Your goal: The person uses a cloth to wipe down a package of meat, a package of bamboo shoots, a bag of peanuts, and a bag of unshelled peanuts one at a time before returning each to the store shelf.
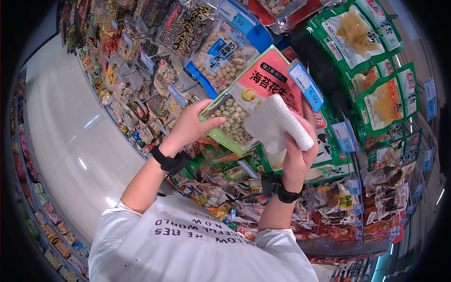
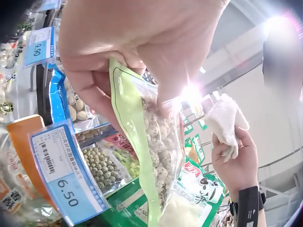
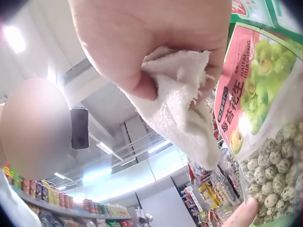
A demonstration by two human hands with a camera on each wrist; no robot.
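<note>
Here, left hand [image 1: 190,124] pinches snack bag [image 1: 249,101]; right hand [image 1: 296,150] presses cloth [image 1: 277,123] against it.

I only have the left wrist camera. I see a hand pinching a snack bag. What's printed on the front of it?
Observer: The snack bag has a pink and green front with green coated nuts pictured.
Operator: Where's the cloth?
Observer: The right hand holds the white cloth against the bag's front.
Operator: Is the bag off the rack?
Observer: I cannot tell; the left hand grips its left edge just below a 6.00 price tag.
</note>
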